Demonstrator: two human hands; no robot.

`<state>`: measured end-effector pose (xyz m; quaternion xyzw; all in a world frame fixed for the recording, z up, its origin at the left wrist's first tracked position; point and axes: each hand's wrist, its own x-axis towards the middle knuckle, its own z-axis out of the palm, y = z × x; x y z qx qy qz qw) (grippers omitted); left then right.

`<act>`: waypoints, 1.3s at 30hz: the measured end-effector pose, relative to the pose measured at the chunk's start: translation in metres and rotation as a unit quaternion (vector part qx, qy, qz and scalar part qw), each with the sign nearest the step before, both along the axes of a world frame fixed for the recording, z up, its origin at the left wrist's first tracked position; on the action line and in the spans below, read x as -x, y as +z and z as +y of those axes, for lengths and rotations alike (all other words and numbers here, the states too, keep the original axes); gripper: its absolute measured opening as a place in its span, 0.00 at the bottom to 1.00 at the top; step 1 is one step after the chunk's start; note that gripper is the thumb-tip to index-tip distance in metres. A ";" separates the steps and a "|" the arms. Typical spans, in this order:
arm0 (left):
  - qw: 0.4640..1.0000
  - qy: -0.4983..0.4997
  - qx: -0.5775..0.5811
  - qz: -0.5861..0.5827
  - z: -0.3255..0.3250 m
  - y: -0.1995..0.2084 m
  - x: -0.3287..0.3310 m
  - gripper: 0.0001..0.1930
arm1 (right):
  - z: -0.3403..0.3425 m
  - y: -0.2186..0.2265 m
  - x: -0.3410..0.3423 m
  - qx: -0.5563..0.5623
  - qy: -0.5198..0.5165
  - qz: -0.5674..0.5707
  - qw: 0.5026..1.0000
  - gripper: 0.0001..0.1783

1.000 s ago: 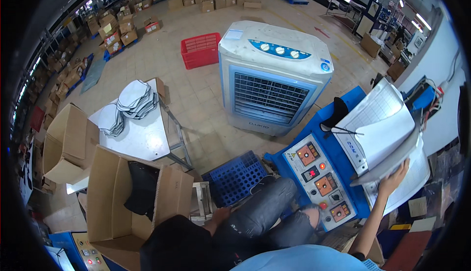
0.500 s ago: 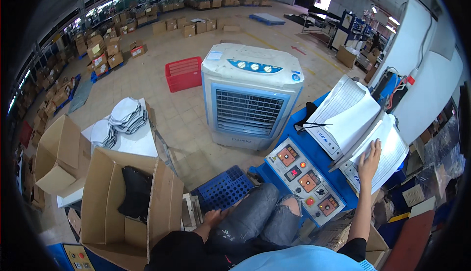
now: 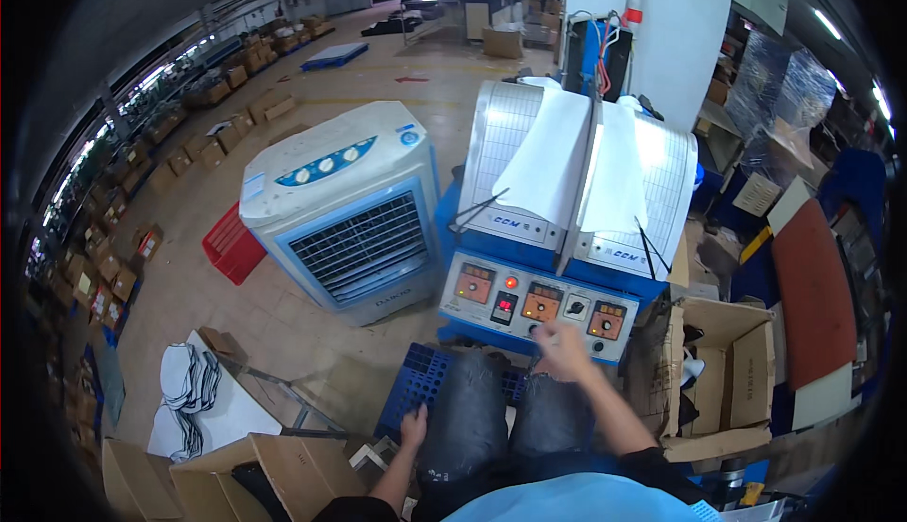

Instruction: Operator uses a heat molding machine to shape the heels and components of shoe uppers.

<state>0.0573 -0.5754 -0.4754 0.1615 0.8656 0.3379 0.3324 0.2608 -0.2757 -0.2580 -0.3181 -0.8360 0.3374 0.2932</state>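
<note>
My right hand (image 3: 564,353) is closed at the lower edge of the control panel (image 3: 491,325) of a blue machine, with its fingers curled over the spot of a red push button. My left hand (image 3: 414,426) lies beside my left knee, close to a blue perforated plastic crate (image 3: 416,380). It looks loosely open and holds nothing that I can see. On the machine's two curved, gridded plates lie a white piece (image 3: 543,168) on the left and another white piece (image 3: 614,168) on the right. Black strings hang from both. A thin upright divider (image 3: 584,154) stands between the plates.
A white air cooler (image 3: 350,210) stands left of the machine, with a red basket (image 3: 231,243) behind it. Stacked white pieces (image 3: 189,380) lie on a small table at lower left, near an open carton (image 3: 302,475). Another open carton (image 3: 723,371) is at my right.
My view has turned right. My right hand has left the white piece on the right plate and moved down to the control panel. My left hand stays by my knee.
</note>
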 end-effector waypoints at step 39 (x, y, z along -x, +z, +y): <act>0.946 -0.121 -0.171 0.249 0.126 0.096 -0.030 0.14 | -0.048 -0.179 0.049 0.259 0.135 -0.102 0.951 0.16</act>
